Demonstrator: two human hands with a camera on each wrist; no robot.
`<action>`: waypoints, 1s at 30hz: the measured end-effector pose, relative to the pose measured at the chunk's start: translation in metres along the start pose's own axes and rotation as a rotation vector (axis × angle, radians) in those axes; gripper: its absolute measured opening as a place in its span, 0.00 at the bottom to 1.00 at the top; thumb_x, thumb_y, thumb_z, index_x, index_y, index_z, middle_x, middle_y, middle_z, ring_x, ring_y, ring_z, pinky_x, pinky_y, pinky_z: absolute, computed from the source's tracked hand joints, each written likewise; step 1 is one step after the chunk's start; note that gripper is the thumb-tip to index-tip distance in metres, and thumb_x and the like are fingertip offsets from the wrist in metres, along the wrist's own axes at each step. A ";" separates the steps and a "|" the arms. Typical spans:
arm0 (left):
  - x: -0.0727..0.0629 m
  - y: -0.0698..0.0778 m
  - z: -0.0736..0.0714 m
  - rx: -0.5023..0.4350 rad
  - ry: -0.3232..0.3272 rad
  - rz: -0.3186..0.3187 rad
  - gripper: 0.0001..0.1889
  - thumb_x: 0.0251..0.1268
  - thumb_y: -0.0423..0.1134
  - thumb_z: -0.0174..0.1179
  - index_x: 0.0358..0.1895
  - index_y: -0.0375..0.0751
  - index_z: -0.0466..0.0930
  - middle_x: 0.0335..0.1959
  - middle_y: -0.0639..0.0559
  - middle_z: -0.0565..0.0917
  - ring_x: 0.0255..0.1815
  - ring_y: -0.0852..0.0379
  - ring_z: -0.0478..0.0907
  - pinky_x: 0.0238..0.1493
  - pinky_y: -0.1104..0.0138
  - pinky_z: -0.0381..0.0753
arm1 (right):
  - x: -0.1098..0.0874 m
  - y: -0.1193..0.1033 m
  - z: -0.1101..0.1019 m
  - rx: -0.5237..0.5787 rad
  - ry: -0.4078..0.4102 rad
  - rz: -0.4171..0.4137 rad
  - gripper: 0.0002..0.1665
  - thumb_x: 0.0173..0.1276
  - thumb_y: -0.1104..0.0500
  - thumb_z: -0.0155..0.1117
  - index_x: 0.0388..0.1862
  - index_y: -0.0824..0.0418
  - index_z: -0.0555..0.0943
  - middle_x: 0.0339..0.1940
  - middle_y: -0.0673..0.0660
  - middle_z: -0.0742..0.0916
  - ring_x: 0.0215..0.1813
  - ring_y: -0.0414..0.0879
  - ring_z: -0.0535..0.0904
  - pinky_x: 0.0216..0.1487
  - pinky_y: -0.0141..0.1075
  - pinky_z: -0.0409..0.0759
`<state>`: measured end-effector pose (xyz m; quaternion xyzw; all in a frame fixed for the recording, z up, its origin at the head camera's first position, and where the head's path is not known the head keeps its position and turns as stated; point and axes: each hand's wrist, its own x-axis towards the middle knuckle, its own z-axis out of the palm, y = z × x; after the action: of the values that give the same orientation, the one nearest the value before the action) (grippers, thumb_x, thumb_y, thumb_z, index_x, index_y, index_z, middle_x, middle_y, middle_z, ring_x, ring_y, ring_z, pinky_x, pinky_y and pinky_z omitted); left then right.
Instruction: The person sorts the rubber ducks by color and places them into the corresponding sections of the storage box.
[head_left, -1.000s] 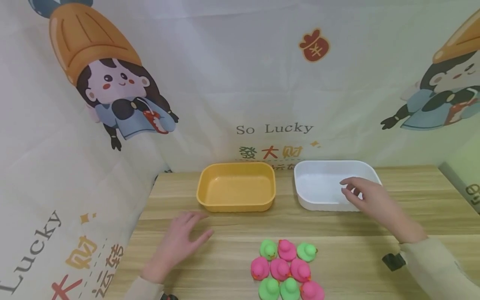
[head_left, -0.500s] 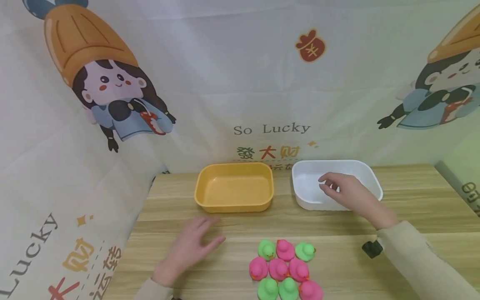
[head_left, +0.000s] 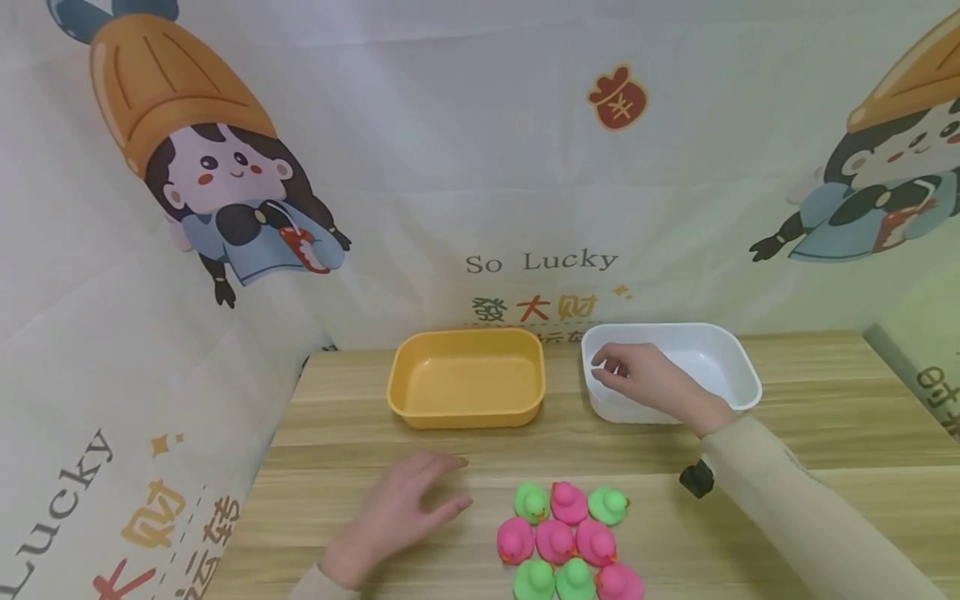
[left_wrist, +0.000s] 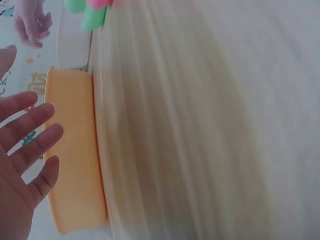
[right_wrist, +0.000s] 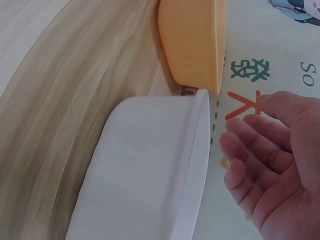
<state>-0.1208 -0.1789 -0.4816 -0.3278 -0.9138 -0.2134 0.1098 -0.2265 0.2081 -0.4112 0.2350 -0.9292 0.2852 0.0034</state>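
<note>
Several pink and green toy ducks sit close together in rows on the table, among them a pink duck (head_left: 555, 542) and a green duck (head_left: 532, 502). To their left my left hand (head_left: 405, 508) hovers over the wood with its fingers extended, holding nothing. In the left wrist view those fingers (left_wrist: 35, 132) are spread beside the yellow bin (left_wrist: 75, 150). My right hand (head_left: 641, 375) is above the left part of the white bin (head_left: 712, 358), fingers loosely bent and nothing between them. The right wrist view has the same hand (right_wrist: 280, 160) beside the white bin's rim.
The yellow bin (head_left: 465, 419) stands at the back of the wooden table (head_left: 337, 467), left of the white one. Behind them hangs a printed cloth (head_left: 450, 167), and it also covers the left side.
My right hand has moved left across the white bin. My left hand has shifted right and slightly nearer, towards the ducks. The ducks and bins keep their places.
</note>
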 end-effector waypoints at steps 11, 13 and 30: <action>0.001 0.024 0.015 -0.078 -0.042 0.129 0.23 0.70 0.59 0.66 0.57 0.49 0.85 0.50 0.59 0.85 0.54 0.59 0.80 0.58 0.59 0.82 | 0.029 -0.014 0.022 0.095 -0.105 0.059 0.12 0.76 0.58 0.63 0.49 0.67 0.84 0.36 0.56 0.89 0.22 0.41 0.78 0.29 0.35 0.80; 0.002 0.030 0.018 -0.085 -0.049 0.168 0.22 0.69 0.58 0.67 0.57 0.48 0.85 0.49 0.60 0.84 0.52 0.61 0.79 0.56 0.61 0.82 | 0.034 -0.016 0.025 0.100 -0.114 0.083 0.13 0.77 0.58 0.64 0.50 0.67 0.85 0.36 0.56 0.89 0.22 0.41 0.78 0.29 0.35 0.80; 0.007 0.063 0.027 -0.144 -0.144 0.260 0.20 0.69 0.63 0.65 0.51 0.54 0.88 0.42 0.68 0.80 0.45 0.70 0.71 0.48 0.80 0.72 | 0.062 -0.023 0.044 0.106 -0.158 0.152 0.14 0.77 0.55 0.64 0.46 0.64 0.88 0.33 0.58 0.90 0.15 0.41 0.72 0.22 0.34 0.74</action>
<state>-0.0875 -0.1190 -0.4830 -0.4650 -0.8514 -0.2380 0.0468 -0.2661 0.1409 -0.4277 0.1856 -0.9253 0.3140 -0.1039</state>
